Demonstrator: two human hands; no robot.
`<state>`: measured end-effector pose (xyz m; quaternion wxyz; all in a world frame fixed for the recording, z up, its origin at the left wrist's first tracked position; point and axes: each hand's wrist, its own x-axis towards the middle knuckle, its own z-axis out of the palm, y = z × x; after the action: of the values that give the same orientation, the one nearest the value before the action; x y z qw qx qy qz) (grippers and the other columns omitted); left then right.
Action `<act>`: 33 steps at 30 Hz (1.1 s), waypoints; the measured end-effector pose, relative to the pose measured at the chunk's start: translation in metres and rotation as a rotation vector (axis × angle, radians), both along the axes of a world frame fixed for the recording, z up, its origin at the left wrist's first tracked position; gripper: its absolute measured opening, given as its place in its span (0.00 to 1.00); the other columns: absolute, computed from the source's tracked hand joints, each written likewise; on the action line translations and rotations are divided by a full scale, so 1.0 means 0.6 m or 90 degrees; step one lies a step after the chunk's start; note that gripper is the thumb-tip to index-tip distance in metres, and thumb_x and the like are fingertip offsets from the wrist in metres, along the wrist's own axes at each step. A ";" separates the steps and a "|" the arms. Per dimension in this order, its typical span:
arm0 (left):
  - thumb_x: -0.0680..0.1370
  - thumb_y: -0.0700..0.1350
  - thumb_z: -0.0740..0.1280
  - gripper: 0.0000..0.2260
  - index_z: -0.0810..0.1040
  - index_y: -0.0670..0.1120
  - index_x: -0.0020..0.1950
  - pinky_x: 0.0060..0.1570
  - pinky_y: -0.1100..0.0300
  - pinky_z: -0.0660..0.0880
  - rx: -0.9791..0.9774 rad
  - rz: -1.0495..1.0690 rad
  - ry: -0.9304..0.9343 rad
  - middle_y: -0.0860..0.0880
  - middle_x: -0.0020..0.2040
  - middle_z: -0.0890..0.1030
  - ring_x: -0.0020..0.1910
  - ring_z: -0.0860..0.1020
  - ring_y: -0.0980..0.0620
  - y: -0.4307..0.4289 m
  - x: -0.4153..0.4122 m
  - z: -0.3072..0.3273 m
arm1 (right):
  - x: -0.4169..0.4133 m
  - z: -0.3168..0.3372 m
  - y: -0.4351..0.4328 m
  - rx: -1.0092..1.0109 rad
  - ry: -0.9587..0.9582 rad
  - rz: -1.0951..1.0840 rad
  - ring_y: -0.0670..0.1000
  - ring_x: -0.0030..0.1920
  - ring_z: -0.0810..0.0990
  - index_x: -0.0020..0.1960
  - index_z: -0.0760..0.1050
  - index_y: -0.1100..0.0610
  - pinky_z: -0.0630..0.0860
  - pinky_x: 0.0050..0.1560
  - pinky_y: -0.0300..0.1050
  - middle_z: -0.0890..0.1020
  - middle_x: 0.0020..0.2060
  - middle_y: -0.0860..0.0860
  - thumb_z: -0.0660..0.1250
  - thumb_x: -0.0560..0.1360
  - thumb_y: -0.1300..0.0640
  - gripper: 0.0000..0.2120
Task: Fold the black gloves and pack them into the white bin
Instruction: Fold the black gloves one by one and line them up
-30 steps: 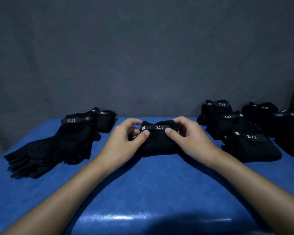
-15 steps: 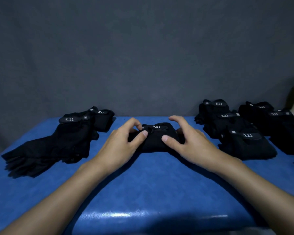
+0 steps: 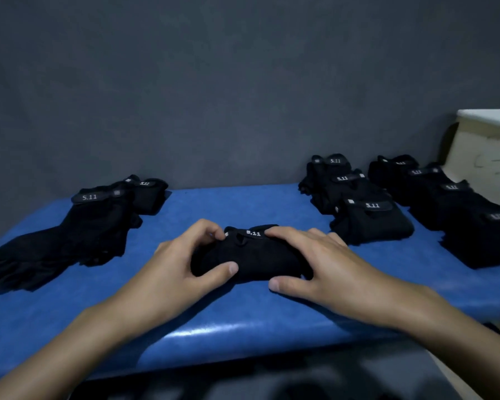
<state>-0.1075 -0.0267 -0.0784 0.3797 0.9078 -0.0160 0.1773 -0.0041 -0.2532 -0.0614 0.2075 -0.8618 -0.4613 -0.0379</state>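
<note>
In the centre of the frame, my left hand (image 3: 182,267) and right hand (image 3: 321,264) clasp the folded black fabric glove bundle (image 3: 251,255) on the blue padded counter (image 3: 243,313). My fingers curl over it so the fold cannot spring open. The white box-shaped bin (image 3: 485,157) stands at the right edge.

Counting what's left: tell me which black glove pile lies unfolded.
The black fabric glove pile at far left: it lies stretched out full length. The right-side stacks and the held bundle are folded compact.
</note>
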 end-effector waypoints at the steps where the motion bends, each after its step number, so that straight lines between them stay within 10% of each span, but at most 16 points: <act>1: 0.68 0.65 0.68 0.21 0.72 0.56 0.55 0.54 0.52 0.76 -0.001 -0.002 -0.002 0.60 0.50 0.81 0.50 0.80 0.54 -0.010 0.004 0.001 | -0.001 0.000 -0.012 0.007 0.010 -0.011 0.39 0.54 0.67 0.71 0.59 0.36 0.62 0.62 0.41 0.68 0.45 0.30 0.66 0.73 0.37 0.29; 19: 0.69 0.70 0.64 0.22 0.68 0.63 0.59 0.65 0.54 0.66 0.144 -0.086 0.001 0.62 0.52 0.77 0.56 0.72 0.62 -0.240 0.086 0.003 | 0.024 -0.005 -0.261 0.072 0.018 -0.191 0.25 0.53 0.64 0.66 0.64 0.32 0.61 0.63 0.40 0.69 0.46 0.29 0.69 0.73 0.43 0.25; 33: 0.73 0.66 0.66 0.21 0.69 0.58 0.61 0.59 0.54 0.64 0.237 -0.001 -0.032 0.60 0.55 0.76 0.57 0.71 0.55 -0.286 0.114 0.008 | 0.059 -0.009 -0.273 0.003 -0.096 -0.254 0.43 0.61 0.65 0.72 0.65 0.42 0.57 0.60 0.45 0.74 0.63 0.38 0.62 0.75 0.38 0.27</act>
<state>-0.0393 -0.1983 -0.0736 0.2046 0.9578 -0.0583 0.1934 0.0315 -0.4171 -0.0669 0.1624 -0.9304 -0.2956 -0.1437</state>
